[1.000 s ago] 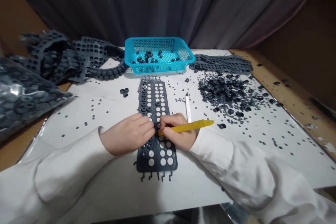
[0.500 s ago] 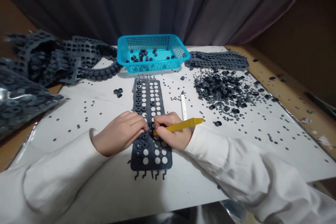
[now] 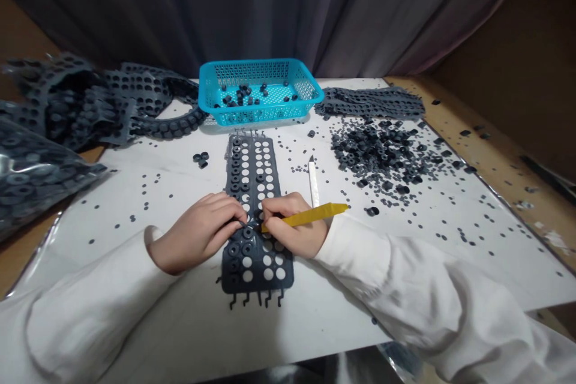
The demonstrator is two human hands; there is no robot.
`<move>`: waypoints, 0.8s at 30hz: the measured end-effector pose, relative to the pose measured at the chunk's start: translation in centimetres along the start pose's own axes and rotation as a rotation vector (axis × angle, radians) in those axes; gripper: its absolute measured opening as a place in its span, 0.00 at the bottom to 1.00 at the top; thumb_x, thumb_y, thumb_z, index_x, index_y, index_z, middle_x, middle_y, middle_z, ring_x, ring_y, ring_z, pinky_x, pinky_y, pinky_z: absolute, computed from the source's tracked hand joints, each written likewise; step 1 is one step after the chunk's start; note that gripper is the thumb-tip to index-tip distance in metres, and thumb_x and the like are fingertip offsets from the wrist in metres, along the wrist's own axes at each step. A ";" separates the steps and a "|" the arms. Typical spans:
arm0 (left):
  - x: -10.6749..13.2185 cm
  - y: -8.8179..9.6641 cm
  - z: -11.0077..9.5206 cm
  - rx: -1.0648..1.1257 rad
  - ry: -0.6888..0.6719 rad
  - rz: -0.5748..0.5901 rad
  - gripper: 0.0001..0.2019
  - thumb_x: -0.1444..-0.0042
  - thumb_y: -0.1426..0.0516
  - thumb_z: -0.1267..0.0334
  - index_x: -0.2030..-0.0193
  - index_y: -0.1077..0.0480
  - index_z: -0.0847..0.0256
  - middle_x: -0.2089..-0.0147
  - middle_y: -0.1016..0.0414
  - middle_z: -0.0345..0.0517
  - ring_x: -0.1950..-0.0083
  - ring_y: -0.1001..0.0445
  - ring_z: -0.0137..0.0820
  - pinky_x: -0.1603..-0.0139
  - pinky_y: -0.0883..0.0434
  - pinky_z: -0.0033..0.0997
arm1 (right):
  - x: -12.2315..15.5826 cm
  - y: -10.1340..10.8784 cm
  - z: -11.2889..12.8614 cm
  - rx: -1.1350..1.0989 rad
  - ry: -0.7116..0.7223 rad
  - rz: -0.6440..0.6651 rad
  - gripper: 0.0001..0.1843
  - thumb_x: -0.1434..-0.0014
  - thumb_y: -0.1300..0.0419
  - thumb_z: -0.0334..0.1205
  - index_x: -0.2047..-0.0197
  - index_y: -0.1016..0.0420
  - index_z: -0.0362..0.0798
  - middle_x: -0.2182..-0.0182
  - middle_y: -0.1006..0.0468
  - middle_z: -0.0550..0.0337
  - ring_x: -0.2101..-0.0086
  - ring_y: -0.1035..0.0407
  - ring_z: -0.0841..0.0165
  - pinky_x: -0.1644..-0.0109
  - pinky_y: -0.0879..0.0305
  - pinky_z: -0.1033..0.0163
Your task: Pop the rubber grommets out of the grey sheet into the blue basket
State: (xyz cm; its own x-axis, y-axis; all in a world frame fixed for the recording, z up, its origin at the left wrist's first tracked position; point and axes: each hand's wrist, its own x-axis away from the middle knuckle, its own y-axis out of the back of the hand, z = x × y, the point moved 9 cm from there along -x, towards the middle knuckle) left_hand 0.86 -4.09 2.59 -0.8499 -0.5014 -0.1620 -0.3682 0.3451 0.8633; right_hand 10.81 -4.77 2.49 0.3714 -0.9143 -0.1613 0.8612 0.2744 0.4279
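A dark grey perforated rubber sheet lies lengthwise on the white board in front of me, with black rings seated in some holes and other holes showing white. My left hand rests its fingertips on the sheet, holding nothing I can see. My right hand grips a yellow flat-bladed tool, its tip on the sheet among the rings and close to my left fingertips. A white-handled craft knife lies just beyond my right hand.
A turquoise plastic basket holding dark rings stands at the back. A heap of loose rings lies to the right, with small black discs scattered across the white board. Stacked rubber sheets and a plastic bag of rings are at left.
The whole view has drifted slightly left and up. My left hand has slid a little toward me along the sheet, and the yellow tool stays in my right hand.
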 end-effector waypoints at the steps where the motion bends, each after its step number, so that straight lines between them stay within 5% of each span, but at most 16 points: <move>1: 0.0 0.0 0.1 0.012 0.010 -0.001 0.07 0.38 0.51 0.69 0.62 0.33 0.61 0.62 0.27 0.46 0.60 0.31 0.32 0.57 0.34 0.32 | 0.0 0.0 0.0 -0.001 0.000 -0.003 0.11 0.51 0.51 0.31 0.81 0.48 0.48 0.85 0.45 0.69 0.81 0.49 0.76 0.76 0.52 0.69; 10: -0.2 0.4 0.8 0.142 0.098 0.001 0.08 0.37 0.50 0.66 0.63 0.31 0.61 0.63 0.26 0.44 0.59 0.29 0.30 0.57 0.32 0.29 | 0.2 0.0 -0.4 -0.046 -0.027 -0.013 0.09 0.51 0.50 0.30 0.80 0.41 0.47 0.84 0.38 0.67 0.80 0.44 0.75 0.74 0.47 0.69; 15: -0.6 0.3 1.1 0.199 0.118 0.056 0.08 0.38 0.48 0.64 0.61 0.28 0.60 0.61 0.24 0.44 0.58 0.28 0.30 0.56 0.32 0.29 | 0.8 0.9 -0.4 -0.151 -0.041 -0.144 0.06 0.49 0.49 0.31 0.74 0.34 0.46 0.79 0.30 0.64 0.79 0.37 0.73 0.73 0.41 0.69; 24: -0.7 0.1 1.4 0.282 0.085 0.062 0.09 0.37 0.48 0.64 0.59 0.26 0.60 0.61 0.23 0.45 0.58 0.28 0.30 0.55 0.32 0.30 | 1.3 -0.9 2.0 0.000 0.202 0.022 0.07 0.52 0.52 0.28 0.76 0.38 0.49 0.80 0.32 0.63 0.78 0.39 0.72 0.72 0.41 0.67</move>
State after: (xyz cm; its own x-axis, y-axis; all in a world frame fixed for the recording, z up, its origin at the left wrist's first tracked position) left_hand 0.92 -2.54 2.10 -0.8437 -0.5332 -0.0626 -0.4172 0.5778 0.7015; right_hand 9.90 -6.81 3.65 0.4521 -0.8300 -0.3266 0.8521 0.2937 0.4332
